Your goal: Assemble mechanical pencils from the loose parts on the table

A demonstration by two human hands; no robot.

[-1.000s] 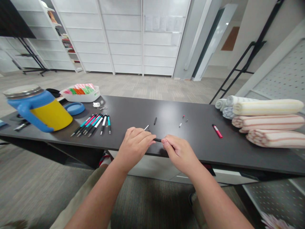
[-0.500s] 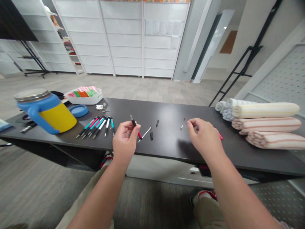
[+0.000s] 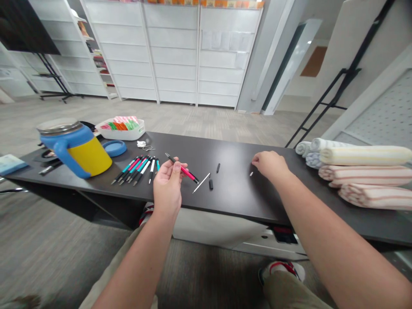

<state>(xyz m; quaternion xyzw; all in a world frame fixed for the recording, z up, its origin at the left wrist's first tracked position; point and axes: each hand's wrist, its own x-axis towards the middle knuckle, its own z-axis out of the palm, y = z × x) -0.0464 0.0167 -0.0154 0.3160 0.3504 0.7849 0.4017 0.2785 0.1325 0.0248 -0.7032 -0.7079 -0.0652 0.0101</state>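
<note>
My left hand (image 3: 167, 183) pinches a red pen barrel with a black grip (image 3: 190, 174), tilted above the desk's front part. To its right lie a thin white refill (image 3: 201, 183) and two small black pieces (image 3: 210, 184). My right hand (image 3: 270, 165) is down at the desk surface, fingertips drawn together. What they pinch, if anything, is hidden by the fingers. A tiny white piece (image 3: 251, 174) lies just below those fingertips. Left of my left hand is a row of several assembled pens (image 3: 137, 168) in blue, red, white and black.
A blue and yellow mug (image 3: 82, 150) stands at the left, its blue lid (image 3: 115, 148) beside it. Behind are a white basket (image 3: 128, 134) of colourful packets and a crumpled white bit (image 3: 140, 143). Rolled striped towels (image 3: 367, 171) are stacked on the right of the dark desk (image 3: 238, 195).
My right hand has lowered to the desk, over the spot where a tiny red piece lay. In my left hand the pen has turned, showing more of its red barrel.
</note>
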